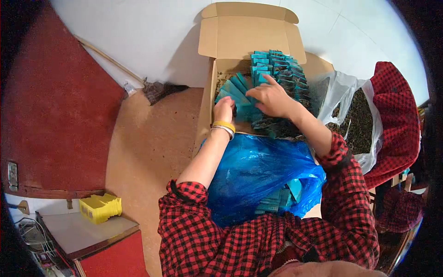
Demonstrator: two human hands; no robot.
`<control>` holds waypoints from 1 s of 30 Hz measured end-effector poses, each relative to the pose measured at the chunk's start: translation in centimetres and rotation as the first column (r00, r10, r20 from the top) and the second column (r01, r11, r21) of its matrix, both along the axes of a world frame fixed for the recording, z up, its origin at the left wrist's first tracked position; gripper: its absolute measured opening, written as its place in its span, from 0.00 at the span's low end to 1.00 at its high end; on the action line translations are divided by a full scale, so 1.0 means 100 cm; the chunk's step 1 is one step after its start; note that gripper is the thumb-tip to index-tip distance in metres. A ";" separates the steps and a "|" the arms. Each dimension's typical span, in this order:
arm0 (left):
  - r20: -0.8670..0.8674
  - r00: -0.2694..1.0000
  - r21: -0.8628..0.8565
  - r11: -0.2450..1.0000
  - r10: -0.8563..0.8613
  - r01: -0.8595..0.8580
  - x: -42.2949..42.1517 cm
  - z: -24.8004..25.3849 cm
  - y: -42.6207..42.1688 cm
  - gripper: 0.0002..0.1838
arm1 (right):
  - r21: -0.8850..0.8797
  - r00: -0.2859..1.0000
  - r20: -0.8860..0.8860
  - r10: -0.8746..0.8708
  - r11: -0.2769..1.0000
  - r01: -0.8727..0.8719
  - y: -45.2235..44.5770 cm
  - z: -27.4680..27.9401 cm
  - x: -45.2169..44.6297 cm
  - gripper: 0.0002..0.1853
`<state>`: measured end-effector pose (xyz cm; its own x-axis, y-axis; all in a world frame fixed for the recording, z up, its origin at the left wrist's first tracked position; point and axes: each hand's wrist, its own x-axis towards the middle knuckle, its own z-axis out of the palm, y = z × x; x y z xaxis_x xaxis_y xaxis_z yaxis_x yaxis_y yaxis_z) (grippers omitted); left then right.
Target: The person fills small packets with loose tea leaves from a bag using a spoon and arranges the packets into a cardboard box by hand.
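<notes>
An open cardboard box [251,34] holds rows of upright teal packets [277,69] with dark bits among them. My left hand [224,110], with a yellow and a silver bangle at the wrist, is closed at the box's left side. It grips the lower edge of several fanned teal packets [235,87]; its fingertips are partly hidden. To its right, my right hand [273,98] hovers over the packets with its fingers apart and the index finger stretched out. A blue plastic bag [258,161] with more teal packets [272,201] lies in front of the box.
On the right, a white plastic bag [339,94] of dark dried leaves [355,124] sits beside red checked cloth [394,111]. A yellow container [100,207] stands on a cabinet [87,231] at lower left. A stick [108,57] leans at the wall near the red door [60,101].
</notes>
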<state>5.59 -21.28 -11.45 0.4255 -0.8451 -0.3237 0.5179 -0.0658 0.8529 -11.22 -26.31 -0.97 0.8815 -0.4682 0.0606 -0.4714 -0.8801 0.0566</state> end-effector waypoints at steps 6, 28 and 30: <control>-0.019 0.998 -0.121 0.991 -0.058 0.055 -0.026 0.048 0.004 0.18 | -0.099 0.993 0.039 0.107 0.990 -0.102 0.048 0.026 -0.030 0.19; -0.323 0.921 -0.124 0.975 -0.216 0.186 -0.032 0.065 -0.022 0.30 | 0.123 0.921 0.379 -0.087 0.991 0.043 0.024 0.013 -0.050 0.15; -0.369 0.913 -0.109 0.984 -0.175 0.144 -0.032 0.061 -0.021 0.29 | 0.105 0.936 0.346 -0.070 0.994 0.035 0.025 0.017 -0.054 0.16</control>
